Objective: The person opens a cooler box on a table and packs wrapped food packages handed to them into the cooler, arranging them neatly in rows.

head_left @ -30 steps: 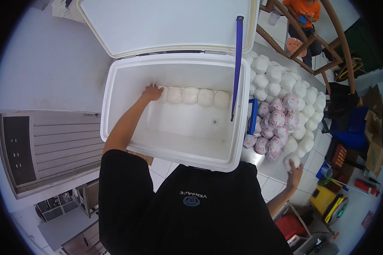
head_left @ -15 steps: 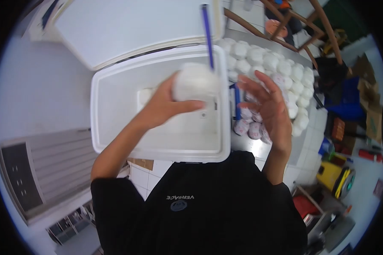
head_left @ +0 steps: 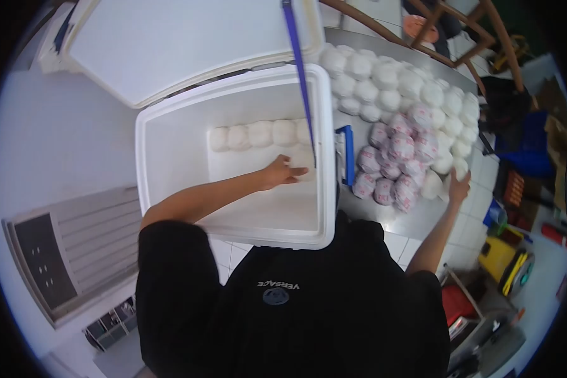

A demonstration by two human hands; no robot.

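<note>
My left hand [head_left: 285, 174] reaches down inside a white cooler box [head_left: 142, 151], its fingers and thumb curved round a pale round bundle [head_left: 303, 162] that hardly stands out from the white wall. Just beyond it, a row of white round bundles [head_left: 258, 133] lies along the far side of the box floor. Over on the metal table [head_left: 366, 206], my right hand [head_left: 460, 188] grips a white round bundle [head_left: 461, 167] at the near right end of the pile. Beside that hand sit several bundles in red-printed wrapping [head_left: 402, 146].
The cooler's lid [head_left: 195, 44] stands open at the back. A purple strap [head_left: 299, 66] runs from the lid down into the box, and a blue latch [head_left: 347, 154] projects on the right side. More white bundles [head_left: 387, 74] cover the table's far part. A wooden frame [head_left: 444, 31] stands behind.
My left hand has lowered a white bundle from above the cooler into it. My right hand has moved right, from beside the cooler to a white bundle on the table.
</note>
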